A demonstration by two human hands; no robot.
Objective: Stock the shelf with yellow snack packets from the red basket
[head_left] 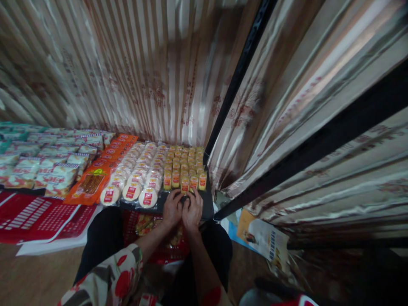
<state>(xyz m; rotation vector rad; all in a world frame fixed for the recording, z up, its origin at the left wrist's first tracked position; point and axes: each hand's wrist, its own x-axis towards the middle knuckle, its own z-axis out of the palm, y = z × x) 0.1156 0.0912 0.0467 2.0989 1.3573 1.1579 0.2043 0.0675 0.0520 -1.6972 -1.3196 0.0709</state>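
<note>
Small yellow snack packs [176,178] with red labels stand in rows on a dark shelf [208,207]. My left hand [172,209] and my right hand [191,212] are side by side at the front of these rows, thumbs close together. The fingers of both curl against the nearest packs, one pack [185,183] by the left fingertips and another pack [193,182] by the right. Those fingers partly cover the packs' lower ends. Left of them lie rows of round white packaged crackers [148,198] with red labels.
Orange snack bags [92,182] and white bags [57,174] fill the shelf further left. Below are a red basket [41,216] and another red basket [165,255] holding packs between my knees. Black poles [236,80] stand right, before a curtain [153,72].
</note>
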